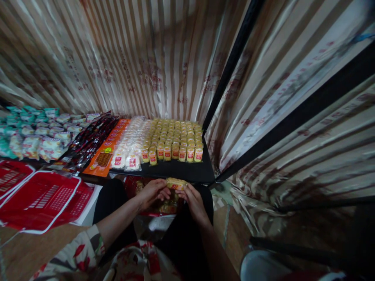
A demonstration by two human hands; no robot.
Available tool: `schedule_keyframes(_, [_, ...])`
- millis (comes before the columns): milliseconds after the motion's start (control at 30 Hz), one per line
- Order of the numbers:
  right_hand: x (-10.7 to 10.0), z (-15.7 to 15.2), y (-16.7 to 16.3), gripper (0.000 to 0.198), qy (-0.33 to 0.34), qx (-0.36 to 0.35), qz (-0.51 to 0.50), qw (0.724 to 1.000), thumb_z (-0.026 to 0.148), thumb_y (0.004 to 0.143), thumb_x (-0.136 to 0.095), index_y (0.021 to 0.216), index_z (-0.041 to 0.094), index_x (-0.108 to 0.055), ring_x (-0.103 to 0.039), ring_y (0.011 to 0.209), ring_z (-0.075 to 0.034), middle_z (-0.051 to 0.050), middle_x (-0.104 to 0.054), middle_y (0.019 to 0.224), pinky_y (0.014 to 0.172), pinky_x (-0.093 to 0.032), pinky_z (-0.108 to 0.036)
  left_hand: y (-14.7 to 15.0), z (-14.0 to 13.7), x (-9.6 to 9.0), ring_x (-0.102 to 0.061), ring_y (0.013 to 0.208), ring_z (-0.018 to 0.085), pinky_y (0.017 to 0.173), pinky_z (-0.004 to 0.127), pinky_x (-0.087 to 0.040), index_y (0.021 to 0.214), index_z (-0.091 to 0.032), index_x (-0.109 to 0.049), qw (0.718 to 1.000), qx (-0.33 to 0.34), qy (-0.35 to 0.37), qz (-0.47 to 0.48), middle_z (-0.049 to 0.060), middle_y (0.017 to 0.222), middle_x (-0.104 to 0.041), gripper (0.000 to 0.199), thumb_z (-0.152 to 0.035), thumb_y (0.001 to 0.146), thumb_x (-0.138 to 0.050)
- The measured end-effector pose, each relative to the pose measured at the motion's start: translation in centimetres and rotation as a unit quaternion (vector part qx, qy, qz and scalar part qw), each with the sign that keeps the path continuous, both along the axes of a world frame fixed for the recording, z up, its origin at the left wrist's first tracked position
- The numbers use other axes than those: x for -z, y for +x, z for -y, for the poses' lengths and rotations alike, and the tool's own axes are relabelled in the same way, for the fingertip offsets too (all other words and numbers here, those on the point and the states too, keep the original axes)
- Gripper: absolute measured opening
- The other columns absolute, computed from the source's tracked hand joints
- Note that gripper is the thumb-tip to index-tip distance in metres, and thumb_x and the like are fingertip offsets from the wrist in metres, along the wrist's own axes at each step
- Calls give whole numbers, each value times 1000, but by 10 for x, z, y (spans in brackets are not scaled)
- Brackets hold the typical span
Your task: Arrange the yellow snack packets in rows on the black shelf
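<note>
A small yellow wrapped snack cake point(176, 184) with a red and white label lies sideways between my two hands, above my lap. My left hand point(154, 193) pinches its left end, fingers curled. At its right end, my right hand point(191, 197) grips it between thumb and fingers. Below my hands, between my knees, more yellow packets point(169, 205) sit in a red container or bag whose shape is partly hidden. Just beyond, rows of the same yellow packets point(175, 136) stand on the black table point(187, 171).
Left of the yellow rows lie white round packets point(131, 136), an orange package point(105, 152), dark shiny packets point(90, 140) and green and white bags point(38, 128). Red bags with white edging point(41, 199) hang at lower left. Striped plastic sheeting point(146, 50) and black poles point(231, 58) enclose the space.
</note>
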State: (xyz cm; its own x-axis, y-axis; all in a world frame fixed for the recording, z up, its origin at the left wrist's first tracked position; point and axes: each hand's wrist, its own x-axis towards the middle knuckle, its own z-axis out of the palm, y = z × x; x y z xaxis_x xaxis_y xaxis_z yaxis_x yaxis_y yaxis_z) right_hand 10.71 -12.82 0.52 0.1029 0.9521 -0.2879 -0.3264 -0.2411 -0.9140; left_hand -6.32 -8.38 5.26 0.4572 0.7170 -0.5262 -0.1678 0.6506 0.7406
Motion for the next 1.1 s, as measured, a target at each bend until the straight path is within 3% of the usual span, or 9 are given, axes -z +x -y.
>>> schedule_keyframes(167, [-7, -6, -1, 39, 9, 43, -13, 999, 49, 73, -62, 96, 17, -60, -65, 71, -18, -4, -69, 77, 64, -48, -27, 11, 4, -3, -63, 51, 11, 43, 14, -43, 82, -12, -50, 992, -71, -85, 58, 6, 62, -65, 8, -16, 88, -46])
schedule_keyframes(300, [-16, -10, -9, 40, 53, 64, -48, 995, 43, 74, -63, 107, 21, -56, -64, 72, -14, -3, -69, 89, 64, -48, -24, 31, 13, -5, -63, 53, 10, 51, 16, -48, 86, -9, -52, 971, -137, -156, 119, 6, 63, -65, 12, -11, 89, -40])
schedule_keyframes(400, [-19, -10, -15, 51, 70, 101, -84, 989, 40, 72, -65, 117, 23, -50, -64, 81, -16, -4, -67, 98, 71, -50, -26, 45, 17, 0, -63, 55, 10, 55, 16, -49, 87, -9, -54, 969, -142, -157, 128, 6, 66, -65, 7, -10, 85, -47])
schedule_keyframes(467, [-18, -10, -14, 59, 72, 137, -92, 984, 38, 70, -67, 123, 24, -45, -63, 85, -16, -4, -66, 102, 74, -50, -27, 51, 18, 4, -63, 55, 10, 53, 17, -47, 89, -11, -55, 978, -107, -143, 107, 5, 68, -65, 8, -11, 81, -54])
schedule_keyframes(567, [-19, -13, -3, 64, 69, 155, -50, 984, 36, 69, -68, 126, 23, -43, -63, 83, -16, -4, -66, 100, 72, -50, -28, 52, 14, 5, -59, 52, 8, 48, 15, -41, 86, -12, -58, 995, -41, -93, 10, 2, 67, -64, 12, -10, 74, -59])
schedule_keyframes(700, [-22, -21, 20, 61, 92, 126, 31, 987, 35, 66, -70, 122, 21, -50, -62, 80, -16, -4, -66, 92, 71, -51, -28, 49, 0, -5, -51, 50, 5, 49, 14, -37, 78, -12, -61, 984, -70, 74, -143, -1, 64, -59, 9, -9, 74, -54])
schedule_keyframes(800, [-26, -27, 31, 57, 112, 93, 104, 984, 34, 68, -68, 121, 22, -52, -60, 75, -14, -3, -65, 92, 68, -51, -27, 52, -14, -14, -50, 56, 7, 55, 18, -39, 92, -13, -62, 968, -49, 188, -160, -1, 73, -61, 20, -19, 74, -57])
schedule_keyframes(933, [-29, -36, 35, 53, 136, 55, 196, 970, 32, 69, -67, 120, 22, -55, -57, 68, -11, -2, -64, 89, 64, -49, -24, 62, -33, -21, -48, 58, 9, 56, 20, -39, 107, -14, -57, 937, 48, 313, -145, 0, 78, -61, 44, -35, 70, -65])
schedule_keyframes(1100, [-25, -48, 37, 56, 163, 81, 207, 961, 35, 72, -65, 124, 21, -50, -60, 85, -16, -6, -64, 102, 75, -49, -28, 72, -50, -24, -46, 56, 8, 52, 18, -36, 99, -14, -59, 923, 46, 351, -152, -2, 72, -56, 37, -38, 71, -63])
